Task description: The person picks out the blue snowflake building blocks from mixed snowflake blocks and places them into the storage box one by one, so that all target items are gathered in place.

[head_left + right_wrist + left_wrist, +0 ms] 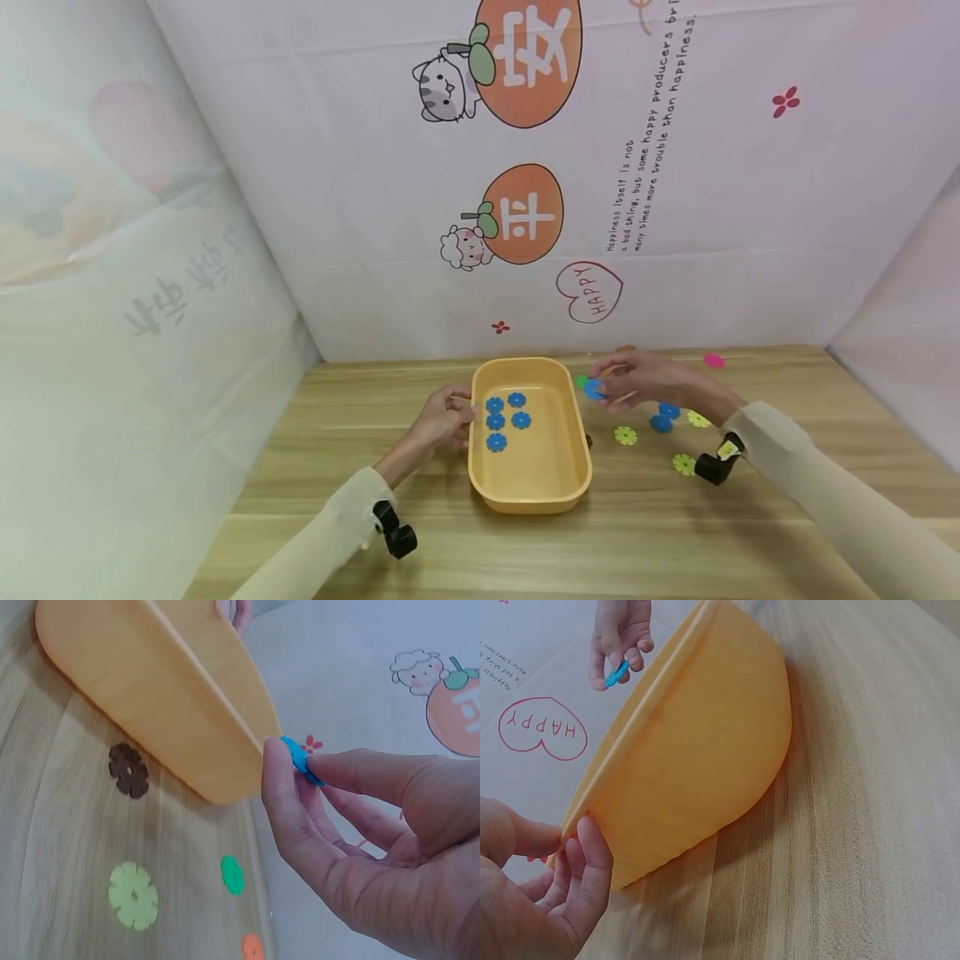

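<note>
A yellow-orange plastic basin (551,475) stands on the wooden table, with several blue snowflake discs (497,442) lying on its floor toward the left. My left hand (441,419) pinches the basin's left rim between thumb and fingers, seen close up in the left wrist view. To the right of the basin, my right hand (633,380) holds a blue snowflake disc (301,760) between thumb and fingertips, raised above the table beside the right rim. In the left wrist view that disc (617,673) shows edge-on.
Right of the basin lie yellow-green discs (626,435), blue discs (662,422) and a pink disc (714,360). A brown disc (129,771) lies close by the basin wall, with a green disc (232,875) and an orange disc (253,946) farther back. A printed cloth wall (375,208) rises behind the table.
</note>
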Motion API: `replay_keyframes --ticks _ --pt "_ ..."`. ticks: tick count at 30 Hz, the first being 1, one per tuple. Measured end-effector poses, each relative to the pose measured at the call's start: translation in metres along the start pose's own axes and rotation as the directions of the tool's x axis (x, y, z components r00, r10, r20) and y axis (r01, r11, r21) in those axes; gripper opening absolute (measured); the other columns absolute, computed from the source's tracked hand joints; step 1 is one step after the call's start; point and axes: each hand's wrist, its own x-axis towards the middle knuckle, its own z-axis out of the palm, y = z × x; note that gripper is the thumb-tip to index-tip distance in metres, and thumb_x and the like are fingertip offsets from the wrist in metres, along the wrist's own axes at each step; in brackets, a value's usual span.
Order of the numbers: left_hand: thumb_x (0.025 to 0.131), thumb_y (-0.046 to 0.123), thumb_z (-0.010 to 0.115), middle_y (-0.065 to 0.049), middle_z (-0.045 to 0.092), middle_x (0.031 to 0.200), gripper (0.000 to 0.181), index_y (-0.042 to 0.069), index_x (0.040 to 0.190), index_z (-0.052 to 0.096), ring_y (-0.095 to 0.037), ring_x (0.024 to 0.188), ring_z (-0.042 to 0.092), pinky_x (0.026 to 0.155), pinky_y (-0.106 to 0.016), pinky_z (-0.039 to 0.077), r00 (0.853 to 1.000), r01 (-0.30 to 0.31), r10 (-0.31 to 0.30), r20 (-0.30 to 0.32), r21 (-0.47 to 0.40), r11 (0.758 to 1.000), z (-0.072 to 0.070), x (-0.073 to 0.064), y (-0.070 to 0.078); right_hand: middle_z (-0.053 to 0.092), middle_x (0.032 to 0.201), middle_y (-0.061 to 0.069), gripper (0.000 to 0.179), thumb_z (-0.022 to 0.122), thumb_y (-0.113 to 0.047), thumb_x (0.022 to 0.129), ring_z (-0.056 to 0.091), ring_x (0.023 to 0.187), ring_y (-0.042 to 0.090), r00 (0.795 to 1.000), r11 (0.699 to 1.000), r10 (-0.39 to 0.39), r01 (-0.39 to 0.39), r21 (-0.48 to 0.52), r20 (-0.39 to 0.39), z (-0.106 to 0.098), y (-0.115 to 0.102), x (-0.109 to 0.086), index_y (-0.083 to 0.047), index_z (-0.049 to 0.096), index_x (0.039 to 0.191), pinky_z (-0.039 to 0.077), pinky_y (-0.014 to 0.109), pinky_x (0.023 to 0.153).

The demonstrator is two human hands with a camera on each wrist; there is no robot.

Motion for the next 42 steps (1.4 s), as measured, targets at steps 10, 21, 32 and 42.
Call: replay_keyframes --ticks 10,21,32,42 --pt "0.099 0.007 0.066 -0.012 0.06 0.102 0.04 -0.002 0.136 0.053 -0.021 0.079 0.065 0.056 -0.027 0.059 1.0 -0.003 0.003 0.004 -0.002 1.0 0.0 0.0 -0.001 0.072 0.111 0.014 0.039 0.064 -0.01 0.103 0.072 0.102 0.025 1.0 0.999 -0.008 0.008 -0.045 0.001 0.017 -0.01 0.011 0.008 0.056 0.136 0.065 0.037 0.088" --pt "0.1 0.008 0.066 -0.013 0.062 0.104 0.042 -0.002 0.138 0.053 -0.022 0.08 0.066 0.056 -0.028 0.06 1.0 0.017 -0.017 0.002 -0.001 1.0 -0.004 -0.002 -0.001 0.071 0.097 0.01 0.02 0.066 -0.007 0.101 0.067 0.085 0.021 0.996 0.972 -0.05 0.064 -0.226 0.067 0.047 -0.028 0.052 0.001 0.067 0.119 0.062 0.03 0.073" --pt "0.098 0.008 0.067 -0.011 0.06 0.1 0.039 -0.003 0.133 0.053 -0.02 0.076 0.064 0.055 -0.028 0.06 1.0 -0.006 0.006 0.013 -0.008 1.0 -0.002 0.002 -0.002 0.068 0.085 0.007 0.009 0.067 0.006 0.094 0.07 0.072 0.021 0.969 0.823 -0.116 0.216 -0.526 0.216 0.091 -0.046 0.079 0.002 0.069 0.101 0.066 0.044 0.066" --pt "0.098 0.007 0.066 -0.01 0.06 0.098 0.035 -0.002 0.129 0.054 -0.019 0.074 0.062 0.053 -0.027 0.06 1.0 -0.009 0.009 0.01 -0.019 1.0 -0.001 0.001 -0.001 0.066 0.08 0.003 0.007 0.073 0.004 0.093 0.066 0.065 0.012 0.971 0.782 0.085 0.073 -0.619 0.222 0.106 -0.043 0.102 -0.002 0.069 0.093 0.065 0.028 0.063"
